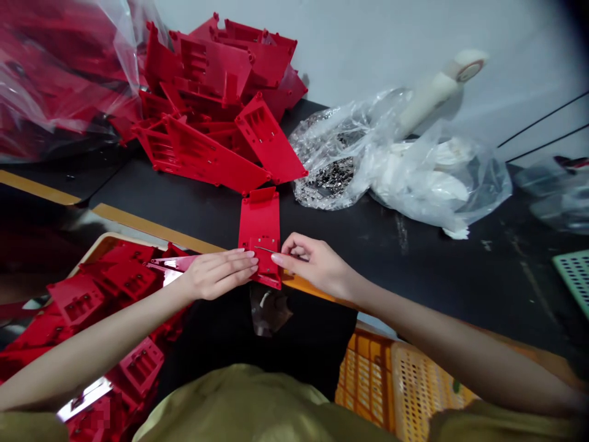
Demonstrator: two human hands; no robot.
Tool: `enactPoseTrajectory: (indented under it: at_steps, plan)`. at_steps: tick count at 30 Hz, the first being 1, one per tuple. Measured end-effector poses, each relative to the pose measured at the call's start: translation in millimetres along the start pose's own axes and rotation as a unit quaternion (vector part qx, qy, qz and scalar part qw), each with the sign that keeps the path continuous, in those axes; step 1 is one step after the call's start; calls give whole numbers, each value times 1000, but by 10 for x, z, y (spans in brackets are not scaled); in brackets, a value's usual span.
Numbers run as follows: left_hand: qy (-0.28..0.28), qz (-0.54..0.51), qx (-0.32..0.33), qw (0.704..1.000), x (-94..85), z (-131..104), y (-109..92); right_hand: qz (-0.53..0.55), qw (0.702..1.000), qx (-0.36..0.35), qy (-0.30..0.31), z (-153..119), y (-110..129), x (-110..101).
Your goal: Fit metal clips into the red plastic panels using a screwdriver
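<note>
A red plastic panel (pixel 259 215) lies at the table's front edge in the middle of the head view, with its near end reaching the edge. My left hand (pixel 221 271) rests against the panel's left side, fingers stretched out flat, fingertips on its surface. Between the thumb and fingers of my right hand (pixel 315 263) is a thin, slightly bent metal wire (pixel 265 249). The wire crosses the lower part of the panel. Small metal bits show on the panel around it; their exact shape is too small to tell.
Red panels (pixel 216 92) are heaped at the back, beside a plastic bag (pixel 69 80) of red parts. Clear bags hold small metal pieces (pixel 338 175) and white items (pixel 442 184). A crate of red panels (pixel 115 276) stands lower left, an orange crate (pixel 368 374) lower right.
</note>
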State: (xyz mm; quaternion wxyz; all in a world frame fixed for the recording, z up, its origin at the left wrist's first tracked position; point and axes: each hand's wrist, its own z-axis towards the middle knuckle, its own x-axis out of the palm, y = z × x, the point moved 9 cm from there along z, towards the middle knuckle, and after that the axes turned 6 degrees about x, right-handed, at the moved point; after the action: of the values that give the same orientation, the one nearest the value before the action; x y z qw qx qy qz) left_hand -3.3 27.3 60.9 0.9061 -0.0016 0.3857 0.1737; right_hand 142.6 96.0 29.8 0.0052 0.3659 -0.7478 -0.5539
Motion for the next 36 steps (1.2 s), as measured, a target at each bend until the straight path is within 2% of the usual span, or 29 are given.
enactPoseTrajectory:
  at_steps: [3,7,8,10,12,13,15,19,21,23,25,27,29,30,32,36]
  plan:
    - [-4,11,-1,1000,-30,33,8,-6,999,-33,22,7,133,-81]
    - [-20,8,-3,1000,-127,146,-36,-74,993,-86,6,-199,372,-342]
    - [-28,7,-10,1000,-152,183,-38,-87,992,-91,-23,-276,426,-445]
    - [-40,12,-38,998,-162,255,-10,-106,981,-105,-124,-452,547,-698]
    - [-41,13,-76,996,-107,309,53,-122,953,-124,-250,-645,676,-945]
    - [-37,11,-94,995,-61,327,87,-126,938,-133,-293,-716,734,-1022]
    - [-25,0,-120,992,40,349,136,-115,933,-134,-313,-737,791,-1080]
    - [-31,-33,-153,987,117,331,177,16,971,-55,-231,-496,661,-1037]
    - [-41,-43,-161,985,110,301,179,97,964,-38,-245,-419,598,-1056]
    - [-62,-31,-159,985,81,268,173,172,943,-58,-277,-372,577,-1071]
    - [-90,-8,-147,985,48,239,162,217,910,-125,-331,-377,619,-1088]
    - [-99,12,-121,988,52,231,136,217,866,-239,-381,-453,738,-1066]
    - [-90,27,-87,992,82,238,100,191,832,-349,-387,-531,872,-953]
    - [-82,33,-71,994,98,242,83,185,831,-378,-365,-525,912,-874]
    - [-70,47,-49,995,119,243,60,180,852,-382,-309,-449,936,-728]
    - [-50,57,-26,997,137,237,46,146,910,-325,-209,-257,894,-522]
